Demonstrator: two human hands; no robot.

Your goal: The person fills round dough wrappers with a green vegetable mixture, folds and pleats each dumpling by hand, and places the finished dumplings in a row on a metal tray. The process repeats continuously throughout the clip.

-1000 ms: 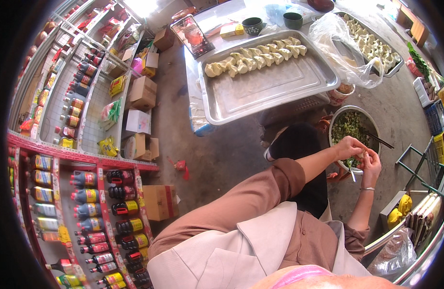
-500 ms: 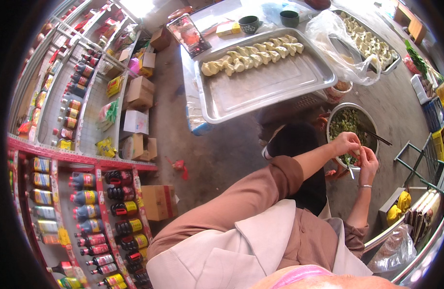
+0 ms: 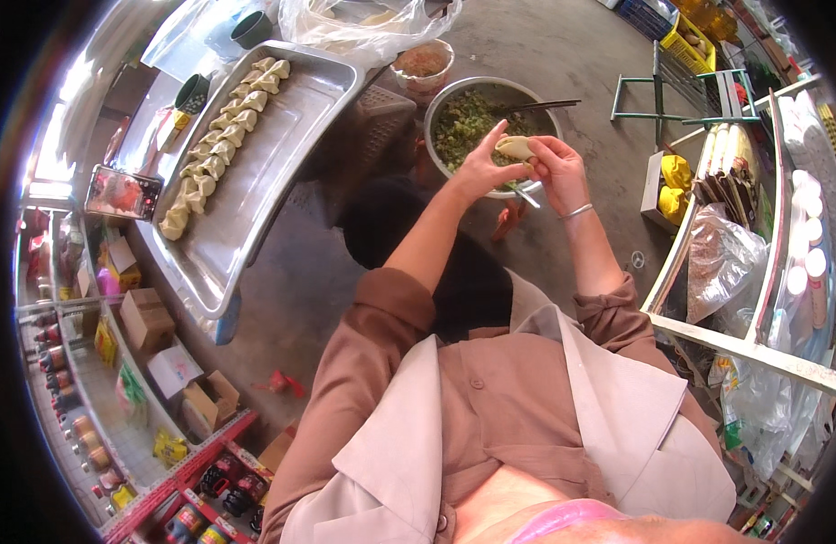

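Observation:
Between my two hands, above the bowl, is a pale, folded dumpling (image 3: 515, 148). My left hand (image 3: 478, 172) has its index finger raised along the dumpling's side and its thumb beneath. At the other end, my right hand (image 3: 561, 172) pinches the dumpling's edge with thumb and fingers. Below them stands a metal bowl (image 3: 525, 92) with chopped green filling (image 3: 468, 116). Dark chopsticks (image 3: 552, 104) rest across its far right rim. A light utensil handle (image 3: 525, 194) sticks out at the near rim, partly hidden by my hands.
A metal tray (image 3: 255, 186) on the table at left holds a row of finished dumplings (image 3: 220, 140). Behind the bowl stands a tub (image 3: 424, 68) of reddish-brown contents. A phone (image 3: 123, 193) leans by the tray. Shelving (image 3: 708, 331) stands at right, a folding frame (image 3: 658, 115) beyond.
My view has turned right, so the tray and shelves appear farther left and rotated. My hands, pressed closely together before, are now slightly apart with the dumpling plainly showing between them.

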